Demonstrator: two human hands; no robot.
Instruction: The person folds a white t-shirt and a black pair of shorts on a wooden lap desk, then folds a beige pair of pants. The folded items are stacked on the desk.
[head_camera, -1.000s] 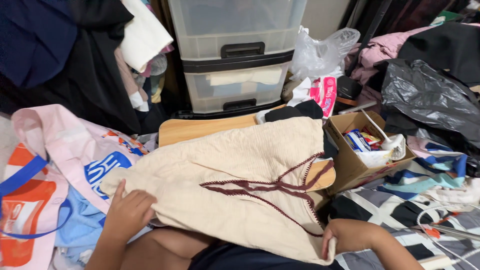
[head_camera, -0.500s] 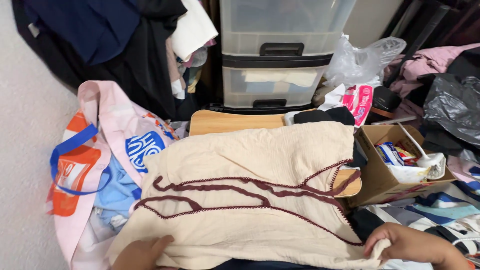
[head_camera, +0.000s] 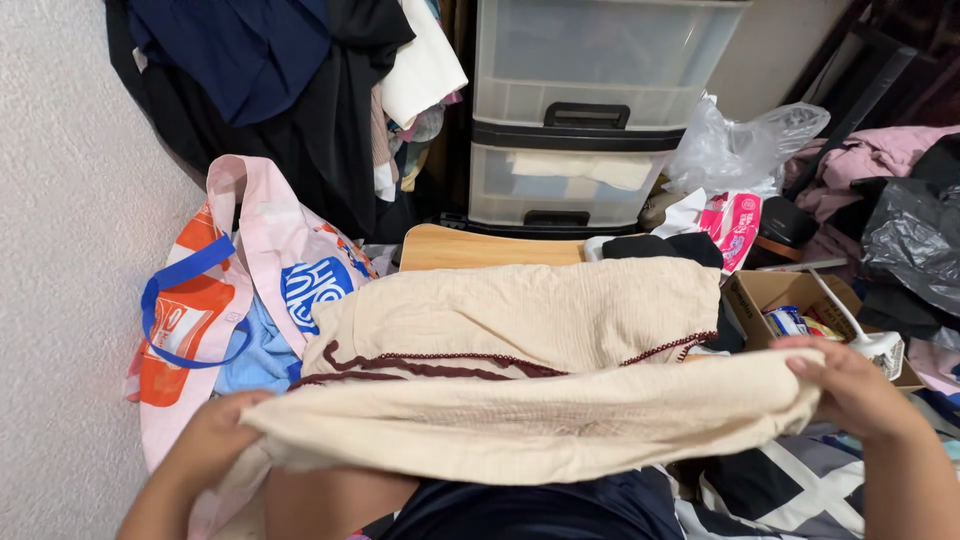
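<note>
A cream garment (head_camera: 520, 320) with dark red trim lies over a small wooden lap table (head_camera: 470, 250). Its near edge is lifted and folded toward the far side. My left hand (head_camera: 205, 435) grips the lifted edge at the left end. My right hand (head_camera: 850, 385) grips the same edge at the right end. The raised band of cloth hangs between both hands above my lap and hides the lower part of the garment.
A pink, orange and blue tote bag (head_camera: 220, 300) lies at the left by the wall. Plastic drawers (head_camera: 585, 130) stand behind the table. An open cardboard box (head_camera: 800, 305) with small items sits at the right, among piled clothes and a black plastic bag (head_camera: 915, 245).
Both hands have taken the garment's near edge and raised it, folding it toward the far side. The view has shifted left, toward the wall.
</note>
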